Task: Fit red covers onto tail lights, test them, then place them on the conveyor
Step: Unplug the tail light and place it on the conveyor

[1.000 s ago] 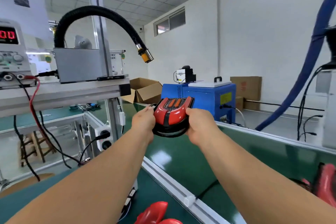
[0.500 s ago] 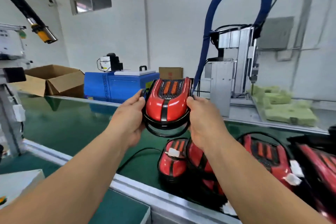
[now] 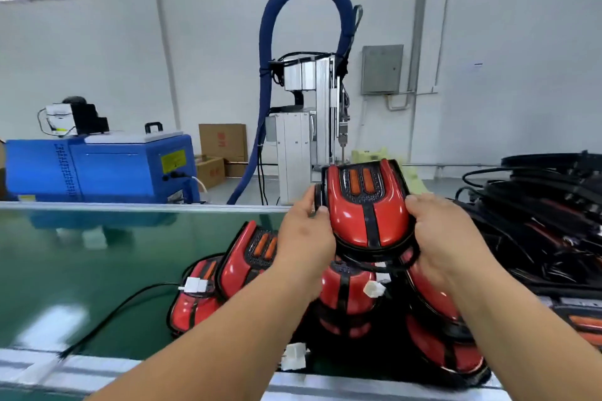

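Observation:
A red tail light (image 3: pixel 368 208) with a black centre stripe and two orange reflectors is held up in the air between both hands. My left hand (image 3: pixel 304 238) grips its left edge and my right hand (image 3: pixel 446 234) grips its right edge. Its black cable loops below it. Directly underneath, several finished red tail lights (image 3: pixel 247 254) lie piled on the green conveyor belt (image 3: pixel 81 257), with white connectors and black cables among them.
A heap of black tail-light bases and cables (image 3: pixel 547 215) fills the belt at the right. Beyond the belt stand a blue machine (image 3: pixel 104 169), a metal dispensing unit with a blue hose (image 3: pixel 303 127) and cardboard boxes (image 3: pixel 221 143). The conveyor's aluminium rail (image 3: pixel 97 368) runs along the near edge.
My view has swung right from the test bench to the conveyor. Both hands have carried the tail light right and lower, over the pile of finished lights.

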The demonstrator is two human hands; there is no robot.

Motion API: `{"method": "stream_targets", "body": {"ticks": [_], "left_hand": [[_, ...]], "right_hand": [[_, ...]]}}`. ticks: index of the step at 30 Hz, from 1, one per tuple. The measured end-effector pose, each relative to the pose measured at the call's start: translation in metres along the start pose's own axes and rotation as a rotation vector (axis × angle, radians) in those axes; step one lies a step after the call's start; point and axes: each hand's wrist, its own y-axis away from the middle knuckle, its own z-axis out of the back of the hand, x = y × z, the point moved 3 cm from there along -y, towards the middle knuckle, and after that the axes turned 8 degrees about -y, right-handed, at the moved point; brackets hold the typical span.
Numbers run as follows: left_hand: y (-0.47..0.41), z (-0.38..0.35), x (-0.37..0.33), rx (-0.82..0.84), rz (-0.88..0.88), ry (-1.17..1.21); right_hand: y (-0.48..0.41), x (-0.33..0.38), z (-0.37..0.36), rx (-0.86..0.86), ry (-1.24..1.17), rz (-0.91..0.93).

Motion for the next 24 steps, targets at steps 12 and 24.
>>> {"method": "stream_targets", "body": {"ticks": [12,24], "left_hand": [[0.004,-0.024,0.02,0.008,-0.017,-0.502],[-0.001,-0.022,0.027,0.069,0.1,-0.965]], "right_hand": [[-0.02,-0.03,0.034,0.038,0.344,-0.133],[-0.02,-0.04,0.035,-0.016,0.707,-0.026]]}}
